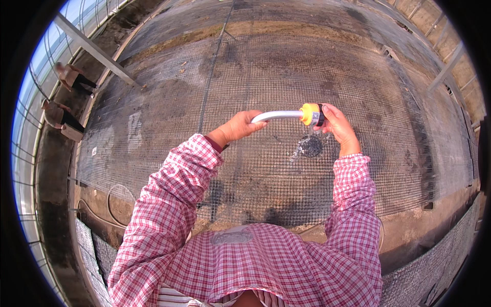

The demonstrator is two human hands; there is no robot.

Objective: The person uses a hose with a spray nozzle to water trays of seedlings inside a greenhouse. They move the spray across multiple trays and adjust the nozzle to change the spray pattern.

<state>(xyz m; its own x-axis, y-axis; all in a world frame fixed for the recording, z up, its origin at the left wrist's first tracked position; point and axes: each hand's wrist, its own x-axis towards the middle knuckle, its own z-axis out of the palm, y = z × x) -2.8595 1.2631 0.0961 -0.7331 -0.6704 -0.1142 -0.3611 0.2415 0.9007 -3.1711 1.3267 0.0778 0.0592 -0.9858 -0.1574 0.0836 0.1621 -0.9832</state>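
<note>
My left hand (244,126) grips the bare end of a curved silver metal tube (280,114). At the tube's other end sits a yellow and black watering nozzle head (310,114). Around its black rim, the fingers of my right hand (337,124) are closed, thumb on top. Water (301,147) splashes down below the nozzle. Under it a dark round patch (311,146) shows on the wire mesh (264,172); whether it is a wet spot or an object, I cannot tell.
A hose (98,217) loops over the ground at lower left. Metal posts (96,50) slant up at left and right (447,69). Two people stand along the left walkway, one (74,78) farther off, the other (61,115) nearer with a pale block-shaped thing (71,133).
</note>
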